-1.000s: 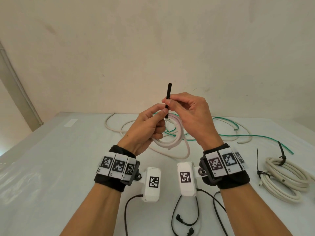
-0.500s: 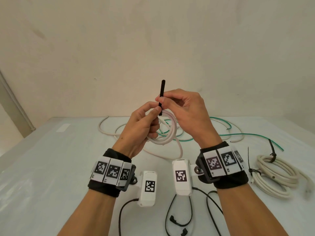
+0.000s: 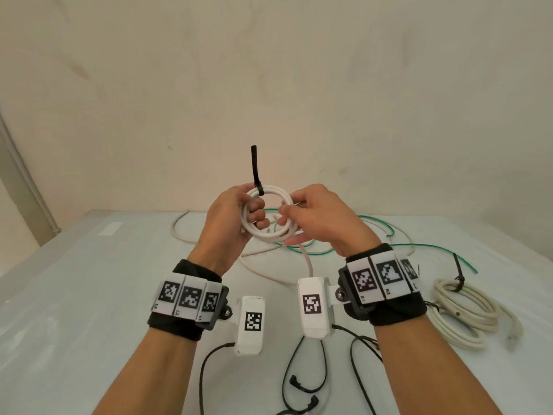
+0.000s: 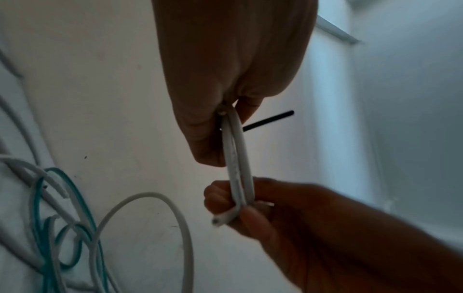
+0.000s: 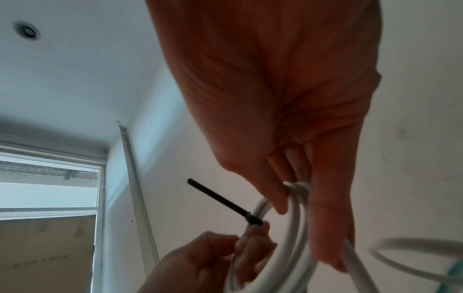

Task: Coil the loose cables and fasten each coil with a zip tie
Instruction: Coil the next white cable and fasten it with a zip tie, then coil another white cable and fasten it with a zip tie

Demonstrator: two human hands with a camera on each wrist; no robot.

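I hold a small white cable coil (image 3: 270, 233) upright above the table (image 3: 74, 295). A black zip tie (image 3: 256, 172) wraps its top, and the tail sticks straight up. My left hand (image 3: 239, 215) grips the coil's left side, fingers curled through the ring. The right hand (image 3: 302, 218) pinches the coil's right side. In the left wrist view the white cable coil (image 4: 236, 158) is seen edge-on between both hands, with the black zip tie (image 4: 268, 121) behind it. In the right wrist view the black zip tie (image 5: 220, 200) juts from the white cable coil (image 5: 295, 228).
Loose white cable (image 3: 269, 265) and green cable (image 3: 419, 247) lie tangled at the table's back. A tied cream coil (image 3: 466, 313) with a black tie sits at the right. Spare black zip ties (image 3: 302, 381) lie at the near edge, between my forearms.
The right hand let go of the zip tie's tail and moved down to the coil's right side. The coil turned to face me, and both hands spread apart.
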